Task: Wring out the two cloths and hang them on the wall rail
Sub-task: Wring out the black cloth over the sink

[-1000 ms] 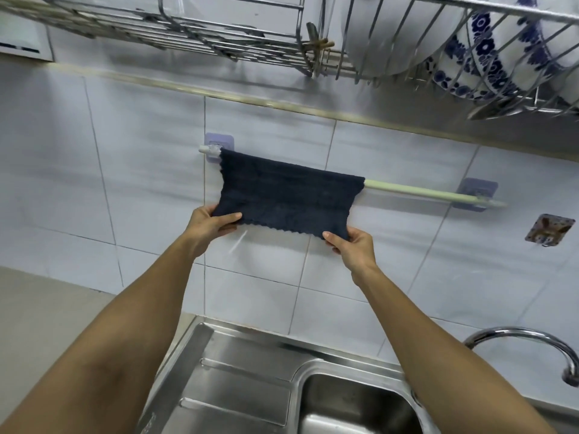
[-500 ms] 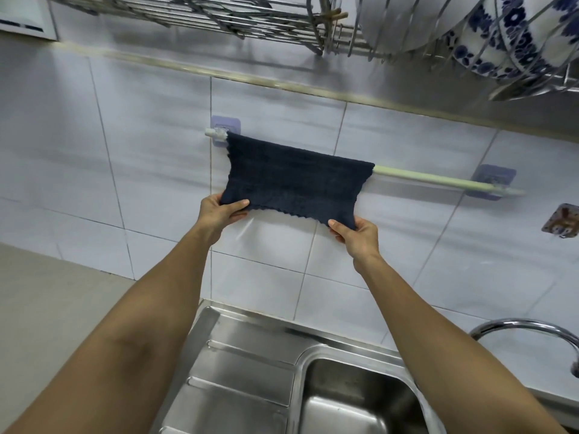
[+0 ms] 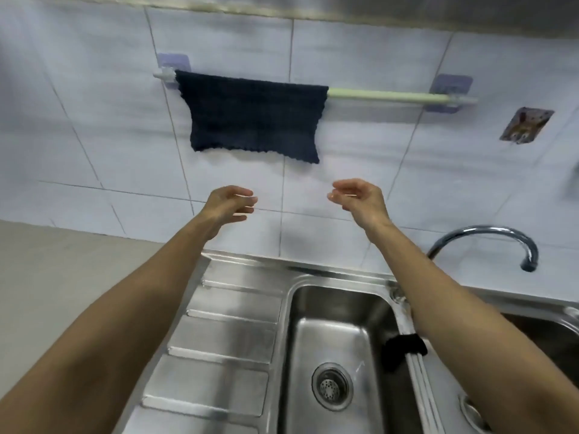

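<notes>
A dark navy cloth (image 3: 253,117) hangs spread over the left half of the pale green wall rail (image 3: 391,97). Below it, my left hand (image 3: 230,205) and my right hand (image 3: 360,198) hover in front of the tiles, fingers loosely curled and apart, holding nothing. Both hands are clear of the cloth's lower edge. A second dark cloth (image 3: 404,347) lies draped over the divider between the two sink basins, partly hidden behind my right forearm.
A steel sink (image 3: 329,333) with a drain (image 3: 332,386) lies below, with a ribbed draining board (image 3: 219,333) on its left. A curved tap (image 3: 488,242) reaches in from the right. A hook plate (image 3: 526,125) sits on the wall at right.
Both hands have let go of the navy cloth's bottom corners and dropped below it. The camera has tilted down, so the dish rack is out of view and the sink shows.
</notes>
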